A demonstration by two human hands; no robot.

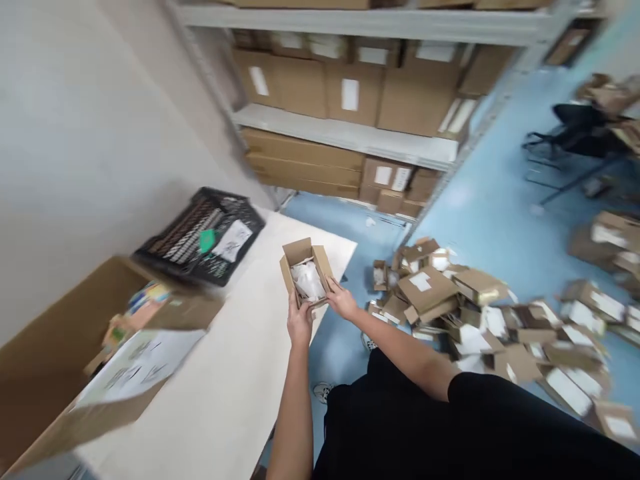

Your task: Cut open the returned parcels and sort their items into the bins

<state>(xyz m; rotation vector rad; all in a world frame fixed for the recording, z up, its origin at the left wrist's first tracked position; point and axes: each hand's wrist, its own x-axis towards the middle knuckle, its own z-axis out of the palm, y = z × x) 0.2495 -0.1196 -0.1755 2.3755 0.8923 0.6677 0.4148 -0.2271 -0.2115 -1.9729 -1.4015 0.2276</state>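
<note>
Between my two hands is a small open cardboard box (298,251), held over the right edge of the white table (235,373). Its flaps stand up, and a white plastic-wrapped item (309,280) lies inside; what the wrapping covers cannot be made out. My left hand (300,323) grips the near left corner of the box, thumb toward the near wall. On the near right side, my right hand (341,300) is closed on the box wall, with its fingers at the rim.
A large cardboard box (55,313) and a black plastic crate (200,233) stand along the wall. Metal shelving (350,137) with boxes is ahead. Many opened cartons (430,290) lie piled on the blue floor (465,200) to my right.
</note>
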